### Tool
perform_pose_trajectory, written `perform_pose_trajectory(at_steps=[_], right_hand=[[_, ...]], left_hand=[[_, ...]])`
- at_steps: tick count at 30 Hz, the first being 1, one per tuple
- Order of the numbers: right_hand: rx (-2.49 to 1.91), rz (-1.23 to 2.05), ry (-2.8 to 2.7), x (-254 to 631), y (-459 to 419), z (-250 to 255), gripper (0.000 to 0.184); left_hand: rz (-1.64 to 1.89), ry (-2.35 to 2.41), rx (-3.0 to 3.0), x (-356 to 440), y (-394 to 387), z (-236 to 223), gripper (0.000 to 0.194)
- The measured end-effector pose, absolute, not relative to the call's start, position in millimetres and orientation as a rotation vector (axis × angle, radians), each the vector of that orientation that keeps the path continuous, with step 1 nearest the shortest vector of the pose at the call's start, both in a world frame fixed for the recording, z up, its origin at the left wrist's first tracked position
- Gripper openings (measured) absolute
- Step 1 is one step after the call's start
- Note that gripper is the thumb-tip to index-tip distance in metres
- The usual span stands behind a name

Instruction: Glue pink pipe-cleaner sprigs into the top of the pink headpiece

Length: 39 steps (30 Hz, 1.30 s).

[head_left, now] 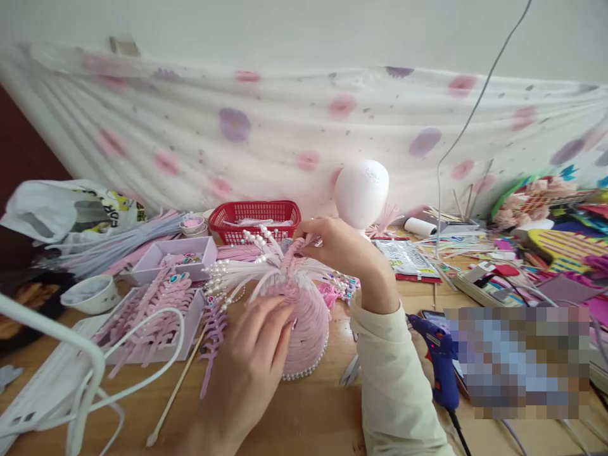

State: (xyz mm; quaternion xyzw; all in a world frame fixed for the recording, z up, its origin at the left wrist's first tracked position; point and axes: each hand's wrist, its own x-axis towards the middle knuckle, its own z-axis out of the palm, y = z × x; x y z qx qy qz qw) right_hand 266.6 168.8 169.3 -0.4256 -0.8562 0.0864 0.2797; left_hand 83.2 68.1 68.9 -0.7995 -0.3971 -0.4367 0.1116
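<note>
A dome-shaped pink headpiece, built of rows of fuzzy chenille stems and edged with pearl beads, sits in front of me. White strands tipped with pearls fan out from its top. My left hand presses against its near left side with bent fingers; the thumb is partly hidden. Above the dome, my right hand pinches a pink twisted chenille strand that rises from its top. A white foam mannequin head stands just behind my right hand.
Left are a white box of pink chenille pieces, a white bowl and a looping white cable. A red basket stands behind. Beside my right sleeve lie a blue glue gun and scissors. Craft supplies crowd the right.
</note>
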Motion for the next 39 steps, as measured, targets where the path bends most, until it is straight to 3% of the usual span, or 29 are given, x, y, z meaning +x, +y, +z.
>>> perform_pose_trajectory(at_steps=[11,24,39], right_hand=[[-1.107,0.17,-2.292,260,169,169,0.015],[-1.107,0.184,-2.321,261,167,172,0.012],[-1.114,0.19,-2.298,260,168,170,0.015]], left_hand=[[-1.178,-1.515,-2.353,87,101,37,0.04],[-1.224,-1.513,-2.393,90,97,39,0.034],[-1.009,-1.381,-2.366,91,96,48,0.032]])
